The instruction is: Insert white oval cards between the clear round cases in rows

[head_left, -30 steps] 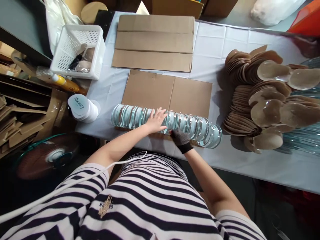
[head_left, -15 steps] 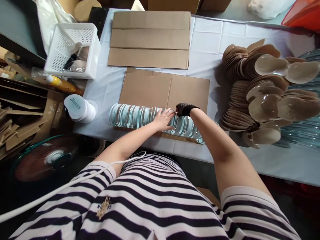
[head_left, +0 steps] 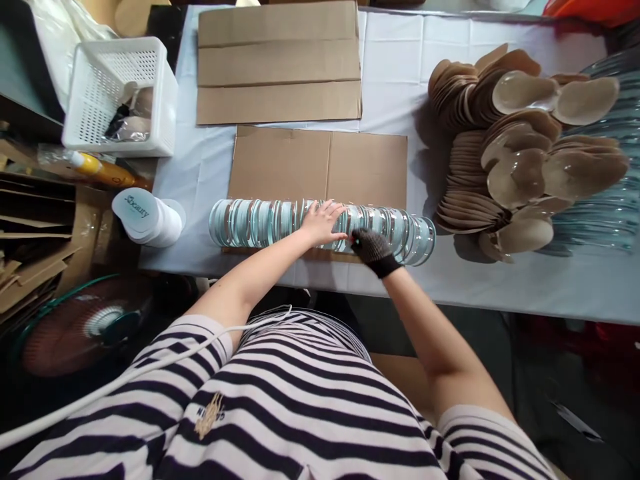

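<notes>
I see my left hand (head_left: 323,223) lying flat, fingers spread, on top of the row of glass discs (head_left: 260,222); it presses on the row and does not close around anything. Just beside it, on its right, my right hand (head_left: 373,250) wears a dark glove and touches the near side of the same row. Its fingers are bent, but the glove is so dark that I cannot tell whether they grip a disc or only rest against it.

The row lies on its side along the near edge of a flat cardboard sheet (head_left: 320,163) and goes out from both hands, to the left and to the right. Behind the hands is a second cardboard piece (head_left: 277,63), cut off at the top. Far right of the gloved hand is a heap of brown round lids (head_left: 500,133); more glass behind it is cut by the frame edge. Left of my bare hand stands a white roll of labels (head_left: 147,217), and behind it a white basket (head_left: 120,93) whose contents I cannot make out.
</notes>
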`<state>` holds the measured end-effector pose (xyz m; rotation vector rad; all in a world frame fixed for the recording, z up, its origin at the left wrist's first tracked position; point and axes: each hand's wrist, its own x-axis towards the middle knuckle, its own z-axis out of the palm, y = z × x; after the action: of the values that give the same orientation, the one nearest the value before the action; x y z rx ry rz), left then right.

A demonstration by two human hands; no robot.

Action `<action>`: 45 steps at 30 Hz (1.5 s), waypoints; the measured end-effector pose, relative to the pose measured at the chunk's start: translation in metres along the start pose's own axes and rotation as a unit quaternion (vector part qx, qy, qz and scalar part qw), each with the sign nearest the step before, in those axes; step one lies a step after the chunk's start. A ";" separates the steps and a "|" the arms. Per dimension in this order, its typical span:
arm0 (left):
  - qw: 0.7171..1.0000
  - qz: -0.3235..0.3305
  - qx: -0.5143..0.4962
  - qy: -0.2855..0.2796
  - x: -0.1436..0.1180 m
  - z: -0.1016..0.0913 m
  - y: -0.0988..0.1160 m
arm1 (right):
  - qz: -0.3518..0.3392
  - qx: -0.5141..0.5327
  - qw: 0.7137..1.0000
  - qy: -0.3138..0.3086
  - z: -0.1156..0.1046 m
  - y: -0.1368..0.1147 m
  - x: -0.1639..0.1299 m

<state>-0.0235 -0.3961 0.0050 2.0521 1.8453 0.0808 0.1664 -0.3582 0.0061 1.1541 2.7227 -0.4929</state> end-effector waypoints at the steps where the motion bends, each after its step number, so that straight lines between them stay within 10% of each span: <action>1: 1.000 -0.001 0.001 -0.001 0.000 0.000 0.000 | 0.011 0.004 1.000 -0.003 0.017 -0.005 -0.014; 7: 1.000 -0.015 -0.002 0.003 -0.006 -0.005 0.002 | 0.028 0.000 0.993 -0.114 0.075 -0.016 -0.048; 14: 1.000 0.001 0.017 0.010 0.000 0.001 0.039 | 0.095 -0.015 0.995 0.022 -0.035 0.049 0.012; 19: 1.000 0.010 0.019 0.005 0.013 0.014 0.054 | 0.013 -0.088 0.971 -0.220 -0.079 0.065 0.101; 23: 1.000 0.012 0.015 0.020 0.013 0.016 0.050 | -0.055 -0.110 0.955 -0.271 -0.078 0.062 0.117; 35: 1.000 -0.001 0.002 0.000 0.013 0.009 0.050 | -0.086 -0.075 0.989 -0.091 -0.066 0.055 0.049; 45: 1.000 0.001 0.003 0.007 0.009 0.010 0.051 | -0.016 -0.030 0.995 -0.092 0.051 0.028 -0.062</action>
<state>0.0290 -0.3928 0.0093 2.0629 1.8535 0.0904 0.2301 -0.3997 -0.0323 0.9997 2.5818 -0.4920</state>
